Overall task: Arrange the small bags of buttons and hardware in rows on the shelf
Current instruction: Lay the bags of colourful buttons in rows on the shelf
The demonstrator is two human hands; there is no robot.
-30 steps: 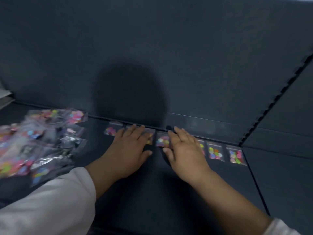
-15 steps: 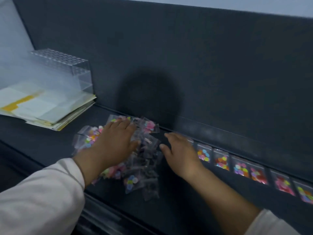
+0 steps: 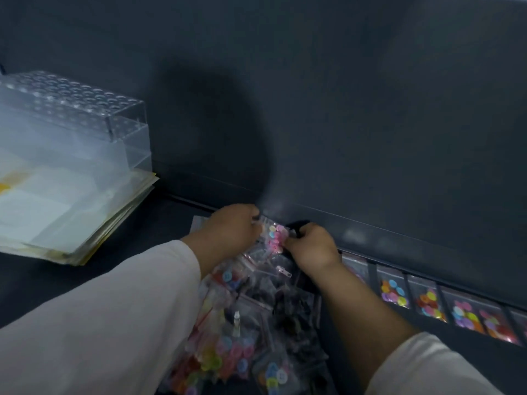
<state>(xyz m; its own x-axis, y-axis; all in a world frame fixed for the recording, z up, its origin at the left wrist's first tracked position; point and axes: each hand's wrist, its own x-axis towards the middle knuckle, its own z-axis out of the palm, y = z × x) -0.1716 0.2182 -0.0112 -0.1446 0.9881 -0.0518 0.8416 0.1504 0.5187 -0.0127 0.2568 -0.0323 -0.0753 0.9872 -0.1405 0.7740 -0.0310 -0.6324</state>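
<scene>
A small clear bag of pastel pink and blue buttons [image 3: 275, 236] is held just above the dark shelf [image 3: 142, 269], near the back wall. My left hand [image 3: 231, 230] grips its left edge and my right hand [image 3: 310, 246] pinches its right edge. Below both hands lies a loose pile of small bags [image 3: 251, 332] with coloured buttons and dark hardware. To the right, a row of button bags [image 3: 427, 302] lies flat along the foot of the back wall.
A clear acrylic rack with holes [image 3: 85, 121] stands at the left on a stack of papers [image 3: 65, 212]. The dark back wall [image 3: 370, 124] rises straight behind the shelf.
The view has swung left and down from the row to the pile. Both hands left the flat bags, went to the pile, and now hold one pastel button bag between them.
</scene>
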